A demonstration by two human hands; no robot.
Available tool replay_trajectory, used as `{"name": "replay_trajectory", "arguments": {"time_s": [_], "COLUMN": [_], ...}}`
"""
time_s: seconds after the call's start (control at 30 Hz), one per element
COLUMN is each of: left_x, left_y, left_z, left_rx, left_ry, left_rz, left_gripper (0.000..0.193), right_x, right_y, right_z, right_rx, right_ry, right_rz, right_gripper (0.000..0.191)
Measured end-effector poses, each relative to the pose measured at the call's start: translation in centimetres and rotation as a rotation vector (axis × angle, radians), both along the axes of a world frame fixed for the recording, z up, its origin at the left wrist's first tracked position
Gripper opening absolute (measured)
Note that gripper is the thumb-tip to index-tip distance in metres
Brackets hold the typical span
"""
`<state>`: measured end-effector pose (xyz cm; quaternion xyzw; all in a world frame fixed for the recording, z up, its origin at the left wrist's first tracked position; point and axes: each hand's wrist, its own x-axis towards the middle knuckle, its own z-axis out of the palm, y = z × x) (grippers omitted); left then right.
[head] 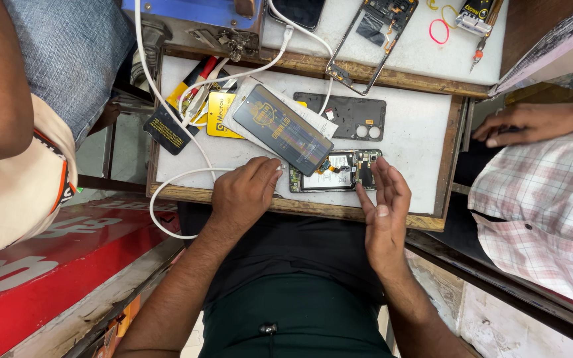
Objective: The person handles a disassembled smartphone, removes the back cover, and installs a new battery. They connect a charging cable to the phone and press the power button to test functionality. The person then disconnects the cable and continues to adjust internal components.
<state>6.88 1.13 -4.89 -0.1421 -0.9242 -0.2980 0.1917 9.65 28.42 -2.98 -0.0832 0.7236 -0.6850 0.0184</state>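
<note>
Your left hand [243,192] rested on the worktop [412,132], fingers together, touching the opened phone [336,171]. Your right hand [384,209] hovered beside it, fingers apart. Steadying the phone flat seemed wise.

One opened phone [336,171], one detached screen [282,129], one dark back cover [346,116], one bare frame [373,40], two white cables [167,106].

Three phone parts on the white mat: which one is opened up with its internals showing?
The phone body at the mat's near edge, between the left hand and right hand. The tilted screen panel and the dark back cover show none.
</note>
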Motion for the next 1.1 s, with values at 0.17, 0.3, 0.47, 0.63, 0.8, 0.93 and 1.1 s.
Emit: {"name": "replay_trajectory", "arguments": {"time_s": [0.17,0.3,0.47,0.63,0.8,0.93,1.1], "left_x": [0.0,0.0,0.0,0.0,0.0,0.0,0.1], "left_y": [0.0,0.0,0.1,0.1,0.1,0.1,0.1], "left_z": [0.1,0.1,0.1,0.1,0.3,0.3,0.2], "left_rx": [-0.003,0.002,0.003,0.007,0.001,-0.004,-0.006], "left_ry": [0.0,-0.001,0.009,0.008,0.011,0.0,0.005], "left_rz": [0.0,0.004,0.009,0.005,0.011,0.008,0.014], "left_gripper": [0.02,0.02,0.02,0.019,0.02,0.02,0.019], "right_x": [0.0,-0.6,-1.5,-2.1,-1.8,-0.6,-0.5], "right_y": [-0.8,-1.4,-0.7,0.9,2.6,2.5,2.2], "right_z": [0.5,1.5,3.1,2.6,1.7,1.4,0.8], "right_rx": [-0.003,-0.124,-0.317,-0.404,0.556,0.98,1.122], "right_ry": [0.002,-0.085,-0.24,-0.266,0.15,0.287,0.357], "right_rz": [-0.023,-0.158,-0.276,-0.304,-0.18,-0.025,-0.009], "right_gripper": [0.063,0.061,0.058,0.052,0.025,0.028,0.034]}}
